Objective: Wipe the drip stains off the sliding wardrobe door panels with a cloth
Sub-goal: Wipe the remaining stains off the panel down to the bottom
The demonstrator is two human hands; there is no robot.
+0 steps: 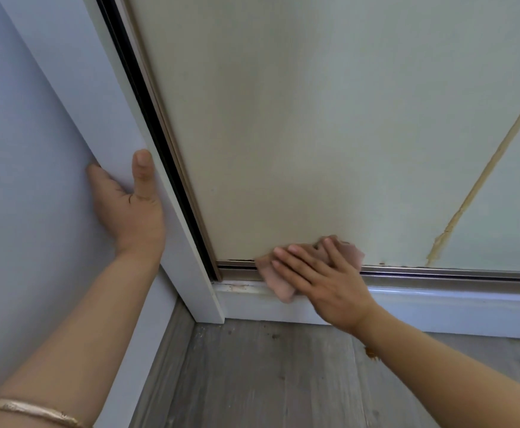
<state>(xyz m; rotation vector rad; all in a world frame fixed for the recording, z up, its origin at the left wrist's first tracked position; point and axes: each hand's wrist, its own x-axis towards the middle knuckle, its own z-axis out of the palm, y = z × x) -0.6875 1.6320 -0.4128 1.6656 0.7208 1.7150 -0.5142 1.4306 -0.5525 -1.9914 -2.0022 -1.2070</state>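
The pale sliding wardrobe door panel fills the upper middle of the view. My right hand presses a pink cloth flat, fingers straight, against the panel's bottom edge and the metal track. A long yellowish drip stain runs diagonally down the panel at the right and ends near the track. My left hand grips the white side frame of the wardrobe, thumb on its front face and fingers wrapped behind its edge.
A white plinth runs below the track. Grey wood-look floor lies beneath, with a small brown spot beside my right wrist. A pale wall stands at the left. A gold bangle circles my left forearm.
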